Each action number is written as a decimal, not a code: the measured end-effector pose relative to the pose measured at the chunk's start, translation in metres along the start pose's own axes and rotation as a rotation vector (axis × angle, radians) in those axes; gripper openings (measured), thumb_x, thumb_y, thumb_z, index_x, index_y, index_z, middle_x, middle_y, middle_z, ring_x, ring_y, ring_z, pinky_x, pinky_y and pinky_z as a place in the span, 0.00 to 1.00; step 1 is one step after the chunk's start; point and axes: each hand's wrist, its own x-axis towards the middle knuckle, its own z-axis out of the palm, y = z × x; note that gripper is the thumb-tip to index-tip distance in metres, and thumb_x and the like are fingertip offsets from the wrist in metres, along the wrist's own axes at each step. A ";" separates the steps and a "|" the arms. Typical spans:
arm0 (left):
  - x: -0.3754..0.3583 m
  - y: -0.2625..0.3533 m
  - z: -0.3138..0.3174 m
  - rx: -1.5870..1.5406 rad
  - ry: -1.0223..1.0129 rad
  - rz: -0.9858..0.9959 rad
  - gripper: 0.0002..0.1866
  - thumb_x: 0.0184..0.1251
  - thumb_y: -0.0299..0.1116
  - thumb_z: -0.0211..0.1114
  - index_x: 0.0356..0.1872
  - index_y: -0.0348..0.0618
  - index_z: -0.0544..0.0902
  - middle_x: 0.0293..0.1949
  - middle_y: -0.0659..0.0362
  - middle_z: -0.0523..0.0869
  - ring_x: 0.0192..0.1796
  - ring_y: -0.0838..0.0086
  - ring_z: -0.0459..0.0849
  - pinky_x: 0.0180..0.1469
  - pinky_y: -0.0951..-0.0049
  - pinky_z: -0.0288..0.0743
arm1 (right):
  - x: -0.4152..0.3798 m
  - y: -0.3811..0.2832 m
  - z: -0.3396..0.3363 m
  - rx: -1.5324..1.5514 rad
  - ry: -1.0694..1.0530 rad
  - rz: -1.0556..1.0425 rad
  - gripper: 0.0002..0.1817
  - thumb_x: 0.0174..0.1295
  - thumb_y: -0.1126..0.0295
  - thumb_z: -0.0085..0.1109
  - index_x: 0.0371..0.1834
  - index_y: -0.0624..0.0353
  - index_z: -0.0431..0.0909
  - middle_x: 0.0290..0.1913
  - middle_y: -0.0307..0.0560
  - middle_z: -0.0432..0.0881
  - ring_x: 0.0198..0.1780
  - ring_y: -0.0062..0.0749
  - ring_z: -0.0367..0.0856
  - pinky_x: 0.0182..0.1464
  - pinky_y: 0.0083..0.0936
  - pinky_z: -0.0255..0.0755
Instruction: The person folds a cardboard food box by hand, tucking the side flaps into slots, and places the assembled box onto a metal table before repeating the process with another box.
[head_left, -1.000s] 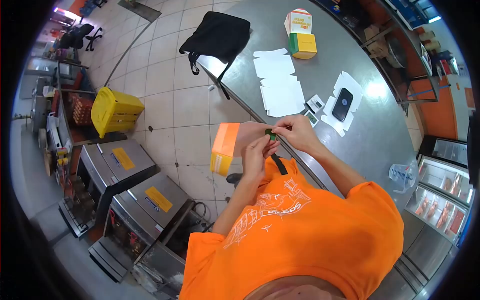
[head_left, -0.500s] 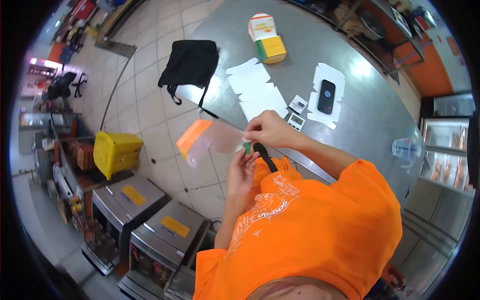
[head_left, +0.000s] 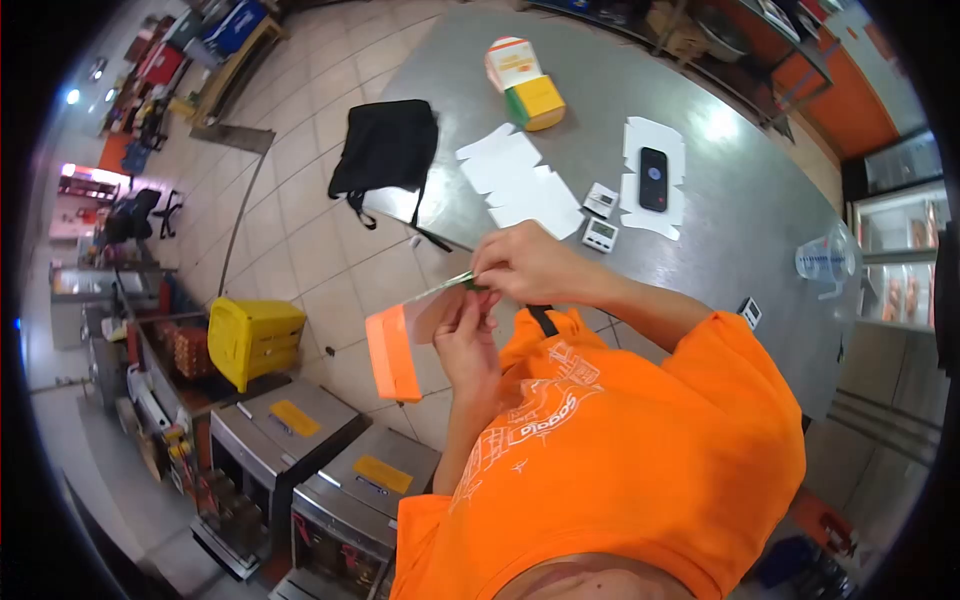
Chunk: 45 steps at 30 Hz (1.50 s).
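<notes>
1. Biggest change was the angle of the glossy cardboard carton with a long pale body (head_left: 435, 312). Half a second earlier its pale inner faces were showing; by this point it had swung round so the bright orange rectangular end panel (head_left: 392, 355) faced the camera and hung lower, tipped at a slant.

2. Grip-wise, nobody had let go lol. The right hand (head_left: 530, 260) had its thumb and fingertips pinched on the small dark green cardboard end (head_left: 470, 283). The left hand (head_left: 467, 350) was closed on the carton right beside it, fingers curled up underneath. Couldn't tell exactly which fingertips were pressing, they overlapped too much.

3. The carton itself was off the grey metal table (head_left: 740, 240), held in the air past its near edge, with tiled floor below. My read: they'd re-angled it between the hands while the fiddly bit stayed at the green end. Whether anything had slotted or stuck there, no idea, fingers were in the way.

4. Stuff on the table hadn't been shuffled around: flat white die-cut card sheet (head_left: 520, 180), black smartphone (head_left: 653, 180) on another white sheet, two small white digital timers (head_left: 600, 236) between them, yellow-and-green cardboard box (head_left: 540, 103) farther back. Only the camera view had shifted.
</notes>
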 end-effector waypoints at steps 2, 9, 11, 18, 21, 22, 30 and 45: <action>-0.001 0.002 -0.001 -0.028 -0.023 0.032 0.12 0.74 0.26 0.60 0.54 0.35 0.82 0.46 0.55 0.89 0.44 0.71 0.88 0.34 0.81 0.71 | 0.001 -0.004 -0.002 0.052 0.005 0.034 0.07 0.54 0.76 0.65 0.34 0.66 0.87 0.39 0.47 0.88 0.37 0.34 0.86 0.42 0.25 0.79; -0.011 0.007 -0.011 -0.011 -0.025 0.135 0.11 0.73 0.24 0.61 0.53 0.34 0.83 0.44 0.56 0.89 0.41 0.72 0.88 0.31 0.79 0.72 | -0.001 -0.019 0.004 0.157 -0.029 0.049 0.06 0.56 0.77 0.66 0.36 0.66 0.87 0.39 0.45 0.88 0.36 0.28 0.85 0.41 0.23 0.78; -0.014 0.009 -0.013 0.025 -0.014 0.195 0.10 0.73 0.23 0.61 0.51 0.33 0.84 0.43 0.55 0.89 0.40 0.71 0.88 0.31 0.78 0.72 | -0.001 -0.021 0.008 0.145 -0.042 0.042 0.06 0.56 0.77 0.66 0.36 0.65 0.88 0.39 0.45 0.88 0.36 0.29 0.85 0.41 0.23 0.78; -0.020 0.013 -0.020 0.124 0.061 0.365 0.08 0.71 0.22 0.63 0.48 0.34 0.85 0.43 0.54 0.89 0.38 0.71 0.87 0.34 0.76 0.73 | -0.002 -0.032 0.024 0.099 -0.037 -0.068 0.07 0.55 0.78 0.65 0.37 0.65 0.88 0.42 0.45 0.87 0.37 0.33 0.86 0.43 0.26 0.79; -0.019 0.014 -0.025 0.115 0.093 0.388 0.08 0.72 0.24 0.63 0.47 0.34 0.85 0.42 0.55 0.89 0.38 0.72 0.87 0.36 0.76 0.75 | -0.003 -0.038 0.030 0.032 -0.021 -0.240 0.08 0.56 0.78 0.65 0.38 0.65 0.88 0.42 0.46 0.87 0.38 0.35 0.87 0.45 0.27 0.79; -0.019 0.015 -0.026 0.115 0.102 0.388 0.08 0.72 0.24 0.63 0.47 0.34 0.85 0.42 0.55 0.89 0.39 0.72 0.86 0.36 0.75 0.75 | -0.003 -0.041 0.031 -0.039 -0.016 -0.276 0.08 0.57 0.77 0.64 0.38 0.64 0.88 0.43 0.47 0.87 0.39 0.36 0.87 0.46 0.27 0.80; -0.022 0.032 -0.030 0.019 0.068 0.341 0.10 0.75 0.29 0.62 0.49 0.33 0.83 0.43 0.55 0.88 0.42 0.75 0.86 0.43 0.76 0.79 | 0.004 -0.042 0.049 0.191 0.109 -0.175 0.08 0.55 0.70 0.68 0.35 0.63 0.88 0.39 0.47 0.88 0.38 0.39 0.87 0.42 0.28 0.80; -0.036 0.034 -0.052 -0.221 0.011 0.309 0.11 0.75 0.24 0.58 0.53 0.29 0.80 0.50 0.52 0.84 0.51 0.71 0.84 0.56 0.70 0.82 | -0.007 -0.051 0.078 -0.069 0.146 -0.431 0.09 0.55 0.74 0.69 0.39 0.61 0.86 0.50 0.48 0.85 0.48 0.40 0.86 0.49 0.29 0.82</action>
